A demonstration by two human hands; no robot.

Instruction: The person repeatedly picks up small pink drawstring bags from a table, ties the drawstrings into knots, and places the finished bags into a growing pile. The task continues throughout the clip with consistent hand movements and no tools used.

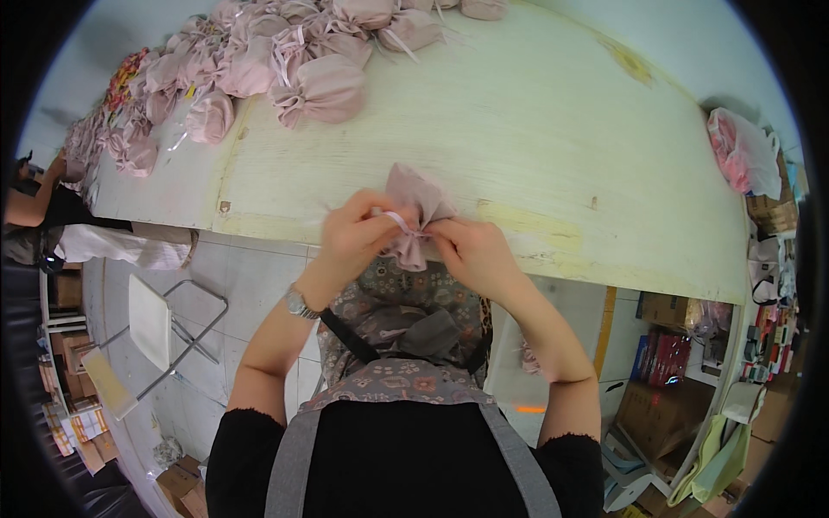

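Note:
A pink fabric drawstring pouch (421, 191) is between my two hands at the near edge of the pale tabletop, its gathered mouth pointing towards me. My left hand (359, 226), slightly blurred, pinches the pouch's neck and a light ribbon (396, 219) that loops over the fingers. From the other side my right hand (469, 249) pinches the ribbon close to the gathered neck. The fingertips of both hands nearly meet there. Whether the ribbon is knotted cannot be made out.
Many tied pink pouches (330, 87) lie heaped at the table's (518, 129) back left. A plastic bag (745, 152) with pink contents sits at the far right. Another person (39, 201) is at the table's left end. A folding chair (150, 322) stands on the floor at left.

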